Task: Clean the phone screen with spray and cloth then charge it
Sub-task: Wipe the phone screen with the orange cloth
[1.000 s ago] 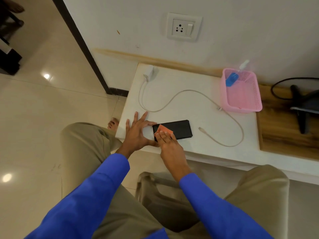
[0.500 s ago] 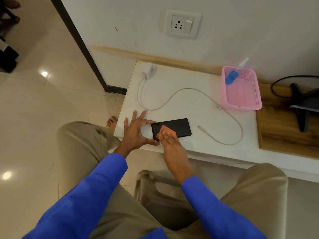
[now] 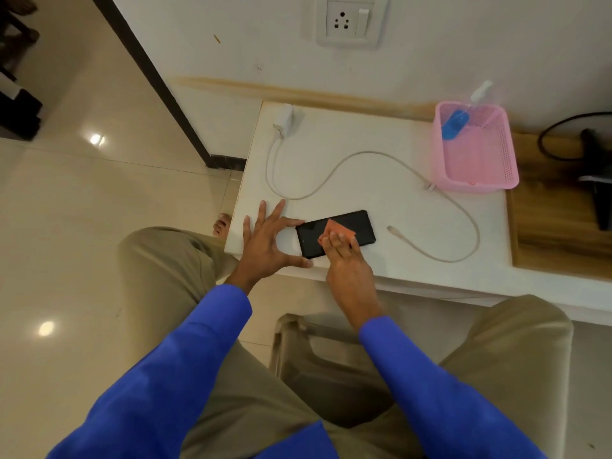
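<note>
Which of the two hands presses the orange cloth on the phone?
The right hand: its fingertips pin the orange cloth on the phone. The left hand, fingers spread, only braces the phone's end.

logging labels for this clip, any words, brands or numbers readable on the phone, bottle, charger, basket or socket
None can be read.
Phone: screen dark, no text shows.
Spray bottle: blue part, nothing legible on it.
Charger: plain white, no print visible.
Basket: a tiny red mark on the front rim, too small to read.
Socket: no lettering, only pin holes and a switch.
</note>
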The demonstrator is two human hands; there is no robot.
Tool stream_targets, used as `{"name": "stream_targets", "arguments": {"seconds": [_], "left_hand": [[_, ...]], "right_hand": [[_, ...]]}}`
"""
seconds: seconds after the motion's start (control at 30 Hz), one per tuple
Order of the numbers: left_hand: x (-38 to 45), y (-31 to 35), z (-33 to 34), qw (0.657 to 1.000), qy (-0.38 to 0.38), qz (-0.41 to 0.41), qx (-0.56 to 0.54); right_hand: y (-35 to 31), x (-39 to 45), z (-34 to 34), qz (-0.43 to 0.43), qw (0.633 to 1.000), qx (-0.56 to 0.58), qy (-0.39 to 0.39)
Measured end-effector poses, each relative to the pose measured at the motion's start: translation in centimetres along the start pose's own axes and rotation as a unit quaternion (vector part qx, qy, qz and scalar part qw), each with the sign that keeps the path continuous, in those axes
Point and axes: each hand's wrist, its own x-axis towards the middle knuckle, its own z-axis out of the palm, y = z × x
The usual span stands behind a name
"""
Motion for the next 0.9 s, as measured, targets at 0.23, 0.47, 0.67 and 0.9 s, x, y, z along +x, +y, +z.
{"name": "stream_targets", "arguments": {"seconds": [0.23, 0.47, 0.67, 0.9], "left_hand": [[0.4, -0.2, 0.1, 1.0, -0.002, -0.004, 0.021], [-1.4, 2.8, 3.4, 0.996, 0.03, 0.016, 0.08], [-1.1, 6.1, 6.5, 0.993, 0.09, -0.065, 0.033], [0.4, 2.7, 3.9, 0.994, 0.022, 0.055, 0.086]], "right_hand": [[0.1, 4.6, -1.8, 0.022, 0.999, -0.002, -0.049], [0.2, 4.6, -1.9, 0.028, 0.996, -0.038, -0.071], [0.4, 4.5, -2.6, 0.027, 0.996, -0.057, -0.068], [2.6, 0.0, -1.9, -0.014, 0.997, -0.058, -0.046]]}}
